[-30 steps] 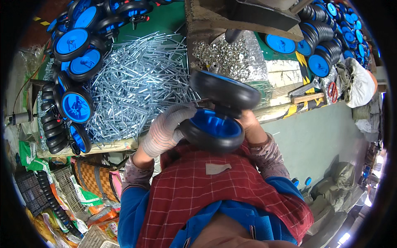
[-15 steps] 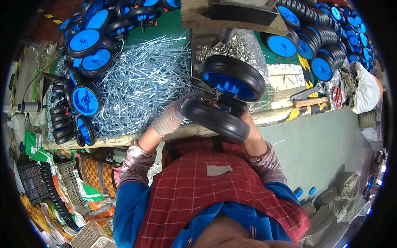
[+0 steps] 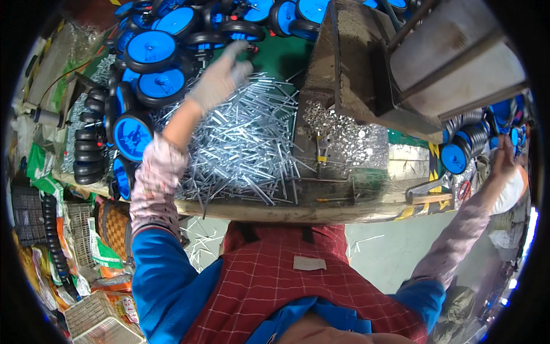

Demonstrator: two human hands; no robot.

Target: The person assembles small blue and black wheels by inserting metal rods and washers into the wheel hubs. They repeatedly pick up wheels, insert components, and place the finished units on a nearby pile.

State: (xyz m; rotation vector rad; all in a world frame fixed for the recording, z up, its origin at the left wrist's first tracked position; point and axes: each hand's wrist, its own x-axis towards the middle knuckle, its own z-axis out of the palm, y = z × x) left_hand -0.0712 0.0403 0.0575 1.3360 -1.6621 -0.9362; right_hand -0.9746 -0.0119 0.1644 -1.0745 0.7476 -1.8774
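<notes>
I log a bare right hand [image 3: 504, 159] blurred at the dim right rim, grip beyond my telling, round black-tyred blue wheels [image 3: 455, 159] near it, a pale-gloved left hand [image 3: 220, 80] (smeared too), fingers spread, near more such wheels [image 3: 242, 30] and heaped slim silvery metal rods [image 3: 246, 152].

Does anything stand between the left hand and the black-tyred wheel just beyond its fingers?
Nothing visible stands between the left hand and the black-tyred wheel; the metal rods lie on the near side. Contact is unclear.
</notes>
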